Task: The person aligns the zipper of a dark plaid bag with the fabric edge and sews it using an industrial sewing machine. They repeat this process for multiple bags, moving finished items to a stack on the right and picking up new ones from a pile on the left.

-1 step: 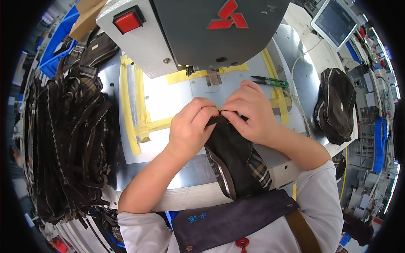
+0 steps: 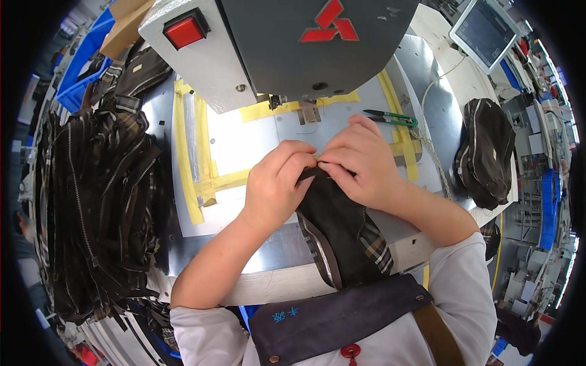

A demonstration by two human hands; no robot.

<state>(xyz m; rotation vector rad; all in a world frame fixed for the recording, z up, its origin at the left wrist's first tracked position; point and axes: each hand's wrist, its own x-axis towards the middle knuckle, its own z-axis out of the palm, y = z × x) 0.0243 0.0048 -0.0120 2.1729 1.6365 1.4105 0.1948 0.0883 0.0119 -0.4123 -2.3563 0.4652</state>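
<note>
A dark brown zippered fabric pouch (image 2: pixel 336 222) lies between my forearms and hangs over the table's front edge. A silver zipper (image 2: pixel 323 256) runs down its left side, and plaid cloth (image 2: pixel 377 247) shows at its right. My left hand (image 2: pixel 274 183) pinches the pouch's far end between thumb and fingers. Close against it, my right hand (image 2: pixel 366 165) is closed on the same end, fingertips nearly touching the left ones. What exactly lies between the fingertips is partly hidden. Just beyond my hands is the sewing machine's needle area (image 2: pixel 278 100).
The sewing machine head (image 2: pixel 317 55) overhangs the taped white work plate (image 2: pixel 244 146). Green-handled thread snips (image 2: pixel 394 118) lie beyond my right hand. Zippered fabric pieces (image 2: pixel 97 207) heap at the left; more pouches (image 2: pixel 486 152) sit at the right, below a screen (image 2: pixel 485 33).
</note>
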